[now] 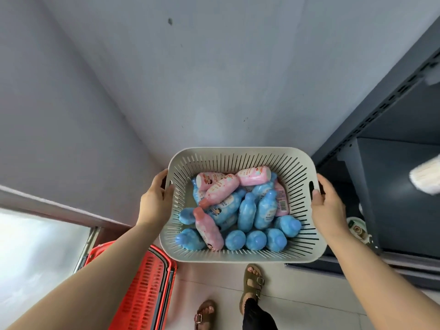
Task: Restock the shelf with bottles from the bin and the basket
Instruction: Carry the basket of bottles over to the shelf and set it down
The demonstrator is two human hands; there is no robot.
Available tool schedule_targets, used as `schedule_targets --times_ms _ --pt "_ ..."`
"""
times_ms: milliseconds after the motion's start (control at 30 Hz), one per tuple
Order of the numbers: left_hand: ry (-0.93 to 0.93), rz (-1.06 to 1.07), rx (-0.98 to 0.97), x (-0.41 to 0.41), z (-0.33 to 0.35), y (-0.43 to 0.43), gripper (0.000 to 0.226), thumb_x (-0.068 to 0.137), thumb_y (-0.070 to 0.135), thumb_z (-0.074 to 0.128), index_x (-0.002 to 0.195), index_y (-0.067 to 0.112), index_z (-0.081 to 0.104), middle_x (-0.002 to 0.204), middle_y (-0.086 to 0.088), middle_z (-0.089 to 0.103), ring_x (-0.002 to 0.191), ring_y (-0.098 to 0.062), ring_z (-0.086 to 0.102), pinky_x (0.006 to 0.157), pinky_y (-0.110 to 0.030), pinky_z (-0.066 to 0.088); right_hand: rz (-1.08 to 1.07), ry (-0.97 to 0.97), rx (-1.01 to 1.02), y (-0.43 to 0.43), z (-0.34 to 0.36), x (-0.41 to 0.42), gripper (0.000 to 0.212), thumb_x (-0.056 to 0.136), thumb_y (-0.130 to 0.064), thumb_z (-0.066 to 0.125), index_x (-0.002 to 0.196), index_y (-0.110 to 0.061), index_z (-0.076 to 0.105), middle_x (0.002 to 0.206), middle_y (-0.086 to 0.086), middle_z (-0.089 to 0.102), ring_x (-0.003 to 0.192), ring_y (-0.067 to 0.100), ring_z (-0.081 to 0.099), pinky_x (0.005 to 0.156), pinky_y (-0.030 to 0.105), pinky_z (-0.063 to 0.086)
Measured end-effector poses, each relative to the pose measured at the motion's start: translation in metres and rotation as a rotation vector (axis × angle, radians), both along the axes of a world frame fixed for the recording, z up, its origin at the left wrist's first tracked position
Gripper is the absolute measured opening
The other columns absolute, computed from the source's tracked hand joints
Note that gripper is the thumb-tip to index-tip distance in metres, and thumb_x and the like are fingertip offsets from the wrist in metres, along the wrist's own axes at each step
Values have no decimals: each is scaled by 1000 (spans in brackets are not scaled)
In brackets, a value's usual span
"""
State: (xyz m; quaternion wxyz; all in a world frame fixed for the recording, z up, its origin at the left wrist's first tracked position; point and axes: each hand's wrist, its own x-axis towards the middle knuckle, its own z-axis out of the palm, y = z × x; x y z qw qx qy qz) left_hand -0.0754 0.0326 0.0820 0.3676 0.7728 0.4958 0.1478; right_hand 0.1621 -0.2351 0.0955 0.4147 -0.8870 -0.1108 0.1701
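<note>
Left hand and right hand gripping handles of grey bin, pink and blue bottles inside, red basket on floor, dark shelf right

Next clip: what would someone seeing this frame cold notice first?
A pale slotted bin at centre frame, held up by both side handles, left hand and right hand. It is heaped with blue bottles and pink bottles lying jumbled. A red basket sits on the floor at lower left; the dark shelf stands to the right.
</note>
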Motion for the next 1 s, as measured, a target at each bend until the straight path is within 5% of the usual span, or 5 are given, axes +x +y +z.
schedule_targets --times_ms 333,567,867,1000 --pt "4 -206 43 -56 43 -16 37 96 26 46 132 32 47 88 -2 67 82 -25 63 75 -31 42 -203 -26 60 -60 23 -106 39 100 -15 39 137 -26 47 127 4 58 109 18 54 94 35 45" --pt "41 -355 61 -65 52 -53 35 96 29 46 130 33 49 98 0 69 80 -25 65 76 -35 51 -363 -15 58 -129 20 -164 40 99 -16 41 135 -29 48 124 4 61 108 20 58 95 34 46" --pt "86 -551 84 -43 55 -147 35 97 27 44 131 34 47 85 -3 69 67 -31 61 77 -42 52 -519 -34 41 -247 19 -209 40 98 -14 41 135 -26 50 120 5 63 101 17 57 84 24 40" --pt "93 -638 105 -29 59 -215 37 98 25 44 134 29 47 73 -8 67 63 -26 60 66 -33 45 -595 -58 28 -320 21 -226 39 98 -19 42 135 -28 50 125 0 62 111 18 57 97 31 45"
